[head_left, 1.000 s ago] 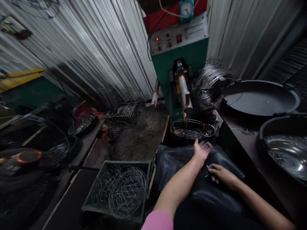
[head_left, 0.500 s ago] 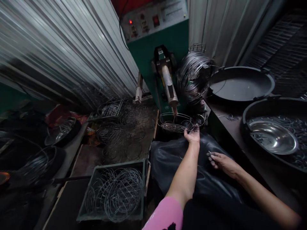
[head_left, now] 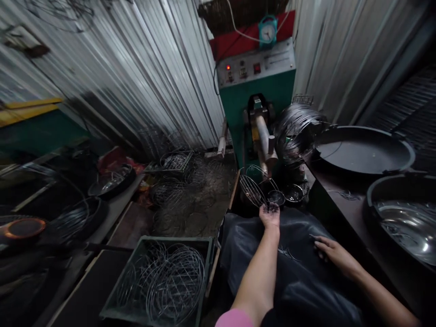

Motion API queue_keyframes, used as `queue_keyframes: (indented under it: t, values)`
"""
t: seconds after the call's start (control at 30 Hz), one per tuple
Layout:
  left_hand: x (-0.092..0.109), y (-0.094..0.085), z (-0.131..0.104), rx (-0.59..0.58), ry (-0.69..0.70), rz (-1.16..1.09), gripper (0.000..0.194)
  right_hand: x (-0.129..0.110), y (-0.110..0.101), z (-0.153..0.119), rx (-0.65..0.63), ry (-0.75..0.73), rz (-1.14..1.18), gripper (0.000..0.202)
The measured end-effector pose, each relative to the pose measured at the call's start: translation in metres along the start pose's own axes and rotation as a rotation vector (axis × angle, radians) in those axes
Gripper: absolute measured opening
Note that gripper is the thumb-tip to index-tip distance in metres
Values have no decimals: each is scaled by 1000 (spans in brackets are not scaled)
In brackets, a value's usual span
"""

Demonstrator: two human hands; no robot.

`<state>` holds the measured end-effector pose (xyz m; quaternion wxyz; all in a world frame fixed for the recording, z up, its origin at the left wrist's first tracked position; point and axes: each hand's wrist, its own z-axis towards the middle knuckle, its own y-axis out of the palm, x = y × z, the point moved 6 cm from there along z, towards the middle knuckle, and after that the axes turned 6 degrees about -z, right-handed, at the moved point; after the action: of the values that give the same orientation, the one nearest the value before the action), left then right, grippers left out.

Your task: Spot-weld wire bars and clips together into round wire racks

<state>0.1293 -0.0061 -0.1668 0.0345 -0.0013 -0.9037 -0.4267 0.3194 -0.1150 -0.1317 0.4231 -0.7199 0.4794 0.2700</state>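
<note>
My left hand (head_left: 270, 215) is closed on the near edge of a round wire rack (head_left: 254, 188), its fingers partly hidden behind the palm. The rack stands tilted in front of the electrode arm (head_left: 264, 136) of a green machine (head_left: 235, 102) that looks like a spot welder; I cannot tell whether they touch. Over the dark apron (head_left: 299, 281) on my lap, my right hand (head_left: 330, 252) pinches a short piece of wire (head_left: 312, 236). Several loose bits of wire (head_left: 288, 253) lie on the apron between my arms.
A green crate (head_left: 105, 313) of round wire racks stands at lower left. On the right are a wide black pan (head_left: 364, 150) and a second one (head_left: 373, 193) holding a shiny metal bowl (head_left: 408, 227). A wire coil (head_left: 296, 129) sits beside the machine.
The rack has gone from lying nearly level to a steeper tilt as my left hand turned. My right hand still pinches its wire. The view has shifted up and left, bringing a small clock into sight.
</note>
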Motion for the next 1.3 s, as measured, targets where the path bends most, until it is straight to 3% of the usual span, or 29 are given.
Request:
queue_keyframes:
  t: [0.13, 0.23, 0.33, 0.43, 0.53, 0.67, 0.8, 1.0, 1.17, 1.23, 1.3]
  values:
    - [26, -11, -6, -14, -66, -10, 2, -3, 0, -8, 29, 44, 155, 34]
    - [58, -17, -21, -87, -78, 99, 13, -4, 1, -13, 44, 47, 188, 27]
    - [101, -19, -46, -134, -58, 358, 21, -2, -1, -14, 58, 48, 211, 22]
    - [145, -21, -76, -82, -9, 693, 32, -2, -3, -11, 23, 28, 217, 21]
    - [170, -21, -99, -59, 79, 987, 50, -6, -3, -7, -29, -4, 246, 30]
    - [173, -34, -108, 52, 202, 1358, 61, -5, -7, -5, -25, -1, 313, 37]
    - [169, -39, -107, 85, 311, 1481, 67, 4, -14, -6, 2, 25, 359, 33]
    - [161, -18, -109, 66, 154, 1517, 60, 9, -16, -4, 57, 29, 327, 26]
    - [172, -10, -111, 107, 63, 1586, 60, 12, -10, -5, 33, 31, 238, 28]
    - [177, -5, -112, 51, 128, 1526, 61, 14, -8, -7, 4, 37, 230, 31]
    - [179, 8, -113, -82, 277, 1479, 65, 14, -8, -7, -4, 45, 246, 32]
